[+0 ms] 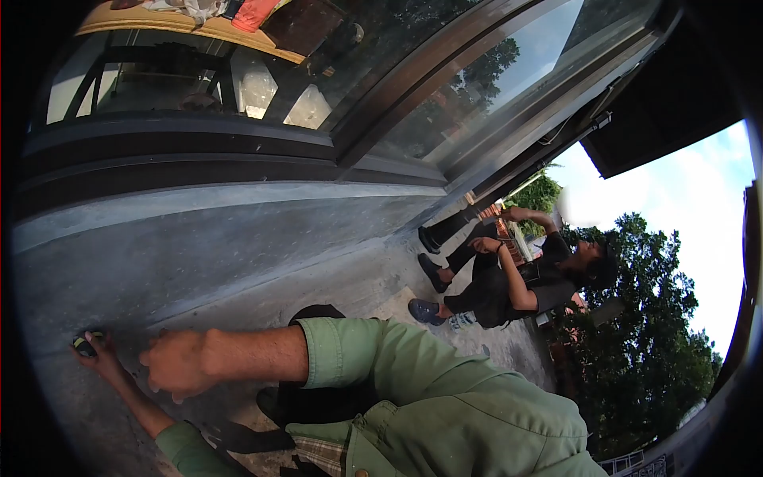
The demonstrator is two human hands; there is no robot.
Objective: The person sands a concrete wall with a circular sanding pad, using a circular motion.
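The view is turned sideways, with the sky at its right. My right hand (102,359) reaches to the far left and grips a small black and yellow-green object (83,345), shaped like a tape measure, close to the foot of the grey wall (159,254). My left hand (181,364) is nearer the camera, with its fingers curled in; whatever may be inside them is hidden. It hangs beside my right forearm, apart from the wall. Both arms wear green sleeves (342,350).
Framed glass windows (238,87) sit above the wall, with a table edge (183,24) and bags (308,107) behind them. Another person (509,278) in dark clothing is farther along the wall on the concrete floor (524,350). Trees (644,310) stand beyond.
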